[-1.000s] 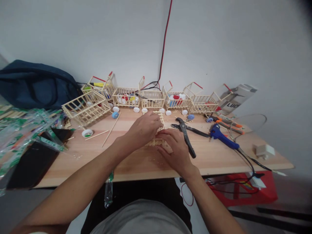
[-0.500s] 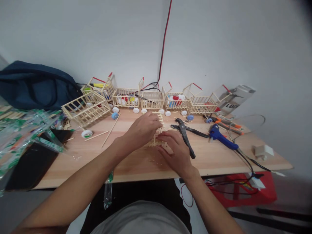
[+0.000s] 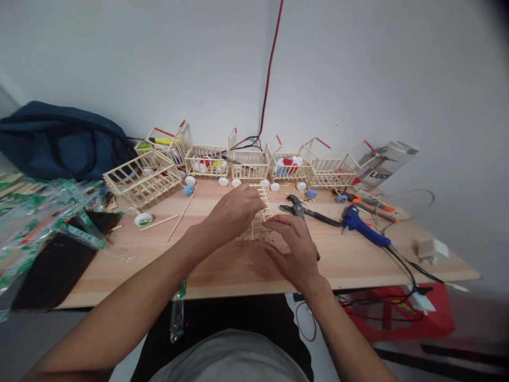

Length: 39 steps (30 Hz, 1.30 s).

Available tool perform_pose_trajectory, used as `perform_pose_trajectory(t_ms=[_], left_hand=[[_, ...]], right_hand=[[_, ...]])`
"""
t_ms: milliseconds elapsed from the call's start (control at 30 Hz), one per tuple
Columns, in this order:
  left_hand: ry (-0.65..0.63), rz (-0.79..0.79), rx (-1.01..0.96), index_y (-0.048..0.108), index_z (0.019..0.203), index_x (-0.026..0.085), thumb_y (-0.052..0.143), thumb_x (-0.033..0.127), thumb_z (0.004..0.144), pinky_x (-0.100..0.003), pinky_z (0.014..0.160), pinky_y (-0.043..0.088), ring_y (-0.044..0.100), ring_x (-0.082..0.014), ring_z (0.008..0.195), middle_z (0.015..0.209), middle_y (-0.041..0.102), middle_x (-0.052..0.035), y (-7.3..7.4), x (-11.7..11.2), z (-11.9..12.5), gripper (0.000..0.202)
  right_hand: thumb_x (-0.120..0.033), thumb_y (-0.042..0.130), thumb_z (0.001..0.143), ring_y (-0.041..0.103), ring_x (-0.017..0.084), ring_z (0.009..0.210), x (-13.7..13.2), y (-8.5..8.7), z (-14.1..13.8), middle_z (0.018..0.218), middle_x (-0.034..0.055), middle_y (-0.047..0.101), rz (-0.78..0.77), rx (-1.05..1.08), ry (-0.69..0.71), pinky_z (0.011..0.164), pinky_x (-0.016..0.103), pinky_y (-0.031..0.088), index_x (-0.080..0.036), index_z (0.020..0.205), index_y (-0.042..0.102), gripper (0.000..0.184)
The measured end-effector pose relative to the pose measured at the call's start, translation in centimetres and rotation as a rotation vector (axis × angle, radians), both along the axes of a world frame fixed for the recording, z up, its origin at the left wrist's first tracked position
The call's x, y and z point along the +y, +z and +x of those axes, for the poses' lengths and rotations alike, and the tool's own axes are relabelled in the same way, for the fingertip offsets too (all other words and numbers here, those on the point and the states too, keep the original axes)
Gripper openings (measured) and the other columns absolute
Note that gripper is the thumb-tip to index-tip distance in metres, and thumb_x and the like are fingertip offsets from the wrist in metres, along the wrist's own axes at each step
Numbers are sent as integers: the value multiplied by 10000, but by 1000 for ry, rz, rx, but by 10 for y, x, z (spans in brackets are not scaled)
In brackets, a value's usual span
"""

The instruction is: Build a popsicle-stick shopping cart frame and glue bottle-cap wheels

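Note:
A small lattice frame of thin wooden sticks [image 3: 265, 200] stands on the table in front of me, partly covered by my hands. My left hand [image 3: 236, 211] is closed over its left and upper side, and the fingertips are partly hidden behind the knuckles. At its right side is my right hand [image 3: 296, 249], thumb and fingers spread apart, fingertips at the frame's edge. Whether those fingertips touch the sticks I cannot tell. Black-handled pliers [image 3: 297, 204] lie just beyond my right hand.
Several stick-built carts [image 3: 248, 164] line the wall; one cart body [image 3: 143, 178] lies tilted at left. A blue glue gun [image 3: 363, 227] and orange-handled pliers [image 3: 376, 206] are at right. Plastic-wrapped sticks [image 3: 43, 228] and a dark blue bag [image 3: 66, 140] occupy the left.
My right hand has drawn slightly right and down from the frame, its thumb and fingers wider apart. My left hand stays in place. The view has shifted slightly.

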State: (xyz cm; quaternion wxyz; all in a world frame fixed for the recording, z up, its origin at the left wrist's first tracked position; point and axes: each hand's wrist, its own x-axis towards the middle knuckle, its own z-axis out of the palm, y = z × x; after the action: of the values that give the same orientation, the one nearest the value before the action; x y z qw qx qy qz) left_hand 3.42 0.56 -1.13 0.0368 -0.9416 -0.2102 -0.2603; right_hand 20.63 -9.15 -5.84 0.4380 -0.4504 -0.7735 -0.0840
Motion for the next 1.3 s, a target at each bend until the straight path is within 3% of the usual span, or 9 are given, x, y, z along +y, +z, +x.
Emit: perform_pose_trajectory(t_ms=[233,533,733,967,1300], left_hand=[[37,-26,-2,711,882,150,498,111,920,-315,735,415,515,-208,846,843,650,-72,3,-2,-3,220],[39,-40,-4,713,857,155,490,102,915,-319,748,429,527,-214,869,846,650,-75,3,-2,-3,236],[15,-40,-15,719,895,152,505,115,914,-324,751,433,534,-214,869,842,648,-75,2,0,-4,217],[-5,-28,-18,714,897,151,518,104,907,-323,739,426,520,-213,849,834,644,-68,2,0,-4,202],[39,-60,36,705,960,165,504,124,920,-333,760,435,520,-223,879,858,640,-73,4,0,-4,208]], right_hand=[[-322,687,858,585,257,999,-1,-5,6,1027,80,608,10,-48,-101,863,444,467,-258,1139,608,298],[-295,657,884,600,236,917,-2,-4,6,945,58,656,-34,-38,-129,805,413,451,-249,1143,609,267],[-251,633,896,601,237,903,-2,-4,4,895,55,662,-38,-70,-75,810,417,454,-232,1062,639,167],[-195,627,895,596,216,919,-2,-3,3,943,70,659,-24,-32,15,814,384,495,-221,1076,655,185],[-162,649,880,588,212,904,-1,-4,3,926,73,655,-1,8,40,798,368,494,-199,1043,662,168]])
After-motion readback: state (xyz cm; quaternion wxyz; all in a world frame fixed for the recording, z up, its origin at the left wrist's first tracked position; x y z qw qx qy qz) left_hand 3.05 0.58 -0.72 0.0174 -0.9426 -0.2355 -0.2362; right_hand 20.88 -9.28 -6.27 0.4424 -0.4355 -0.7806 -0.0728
